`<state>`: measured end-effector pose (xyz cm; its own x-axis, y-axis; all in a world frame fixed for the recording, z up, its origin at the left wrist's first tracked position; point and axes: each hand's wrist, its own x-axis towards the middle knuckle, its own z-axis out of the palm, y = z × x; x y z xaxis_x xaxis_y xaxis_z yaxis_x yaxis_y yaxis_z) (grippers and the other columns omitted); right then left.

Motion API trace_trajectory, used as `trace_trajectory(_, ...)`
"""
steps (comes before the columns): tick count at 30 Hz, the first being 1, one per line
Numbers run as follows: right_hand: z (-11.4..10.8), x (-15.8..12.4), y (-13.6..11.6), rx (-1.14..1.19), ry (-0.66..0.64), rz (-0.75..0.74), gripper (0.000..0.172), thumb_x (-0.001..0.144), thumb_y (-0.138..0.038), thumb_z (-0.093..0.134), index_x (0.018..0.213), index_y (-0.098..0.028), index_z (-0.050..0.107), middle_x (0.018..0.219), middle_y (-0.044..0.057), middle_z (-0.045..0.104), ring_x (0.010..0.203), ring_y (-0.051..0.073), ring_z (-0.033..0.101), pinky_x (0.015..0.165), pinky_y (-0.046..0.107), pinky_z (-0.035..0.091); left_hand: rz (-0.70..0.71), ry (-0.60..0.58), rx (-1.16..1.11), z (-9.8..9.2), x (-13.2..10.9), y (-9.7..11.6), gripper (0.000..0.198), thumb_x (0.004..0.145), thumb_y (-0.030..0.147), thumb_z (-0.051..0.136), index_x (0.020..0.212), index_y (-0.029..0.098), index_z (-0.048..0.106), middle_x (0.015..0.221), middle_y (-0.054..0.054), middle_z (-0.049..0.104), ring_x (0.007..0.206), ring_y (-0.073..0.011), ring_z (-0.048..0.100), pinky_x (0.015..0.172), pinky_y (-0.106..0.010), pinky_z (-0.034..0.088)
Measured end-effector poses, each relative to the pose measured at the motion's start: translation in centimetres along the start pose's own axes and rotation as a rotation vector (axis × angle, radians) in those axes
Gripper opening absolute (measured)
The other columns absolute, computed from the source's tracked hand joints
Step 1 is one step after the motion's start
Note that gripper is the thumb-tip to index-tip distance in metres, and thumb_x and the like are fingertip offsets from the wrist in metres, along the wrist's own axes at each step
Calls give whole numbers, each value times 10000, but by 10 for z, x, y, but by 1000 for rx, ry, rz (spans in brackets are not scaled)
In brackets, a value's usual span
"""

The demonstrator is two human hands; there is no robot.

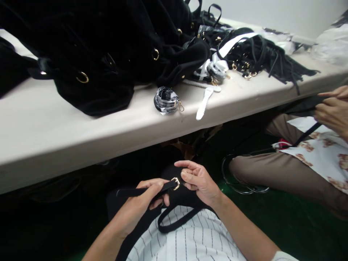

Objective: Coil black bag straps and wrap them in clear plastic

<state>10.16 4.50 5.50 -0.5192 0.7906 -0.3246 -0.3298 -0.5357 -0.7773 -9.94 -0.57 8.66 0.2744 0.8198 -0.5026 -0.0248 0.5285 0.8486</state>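
Note:
Above my lap, my left hand point(152, 194) is closed round a narrow black strap point(130, 192). A small gold buckle point(176, 183) sits at the strap's end, just beyond my left fingertips. Close to the right of that buckle is my right hand point(198, 181), its index finger stretched out and its thumb bent in against the other fingers. Whatever lies in those fingers is hidden. A loop of black strap point(174, 226) hangs below my hands, over a striped white garment point(190, 243).
A pale table point(108, 139) carries black bags point(98, 83), a wrapped strap coil point(166, 100), white toothed strips point(204, 104) and a heap of black straps with gold clasps point(252, 58). On the right, a seated person's hand point(333, 108) grips a dark strap.

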Motion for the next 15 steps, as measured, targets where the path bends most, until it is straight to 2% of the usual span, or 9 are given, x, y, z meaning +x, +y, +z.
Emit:
trace_trajectory(4, -1, -5, 3, -50, -29, 14, 382, 803, -341, 751, 1123, -153, 661, 562, -56, 482, 473, 38, 372, 420, 171, 172, 14, 122, 142, -7, 2, 8, 391, 876, 519, 565, 989, 189, 743, 606, -6, 511, 609, -138, 415, 559, -236, 298)
trace_trajectory(7, 2, -8, 11, -17, -78, 67, 407, 783, -360, 766, 1119, -152, 667, 551, -59, 488, 456, 36, 384, 407, 170, 158, 27, 148, 314, -14, 0, 20, 411, 841, 559, 588, 914, 190, 753, 605, -26, 562, 578, -151, 423, 517, -249, 275)
trace_trajectory(9, 4, -10, 16, 9, -94, 92, 418, 768, -362, 780, 1113, -153, 673, 548, -61, 491, 447, 33, 389, 398, 165, 152, 26, 159, 402, -17, -2, 27, 402, 836, 570, 587, 858, 204, 753, 616, -30, 600, 582, -158, 464, 518, -247, 303)
trace_trajectory(12, 5, -10, 19, -10, -111, 108, 390, 777, -361, 775, 1091, -147, 689, 556, -44, 537, 453, 32, 419, 403, 150, 203, 39, 120, 457, -18, -8, 28, 380, 841, 560, 589, 794, 219, 750, 675, -37, 666, 647, -176, 556, 576, -239, 385)
trace_trajectory(15, 6, -14, 23, -46, -131, 139, 400, 758, -405, 780, 1042, -130, 720, 620, -12, 601, 475, 34, 469, 428, 144, 299, 27, 34, 400, -18, -14, 15, 318, 754, 517, 715, 878, 228, 759, 737, -45, 711, 670, -203, 610, 574, -247, 433)
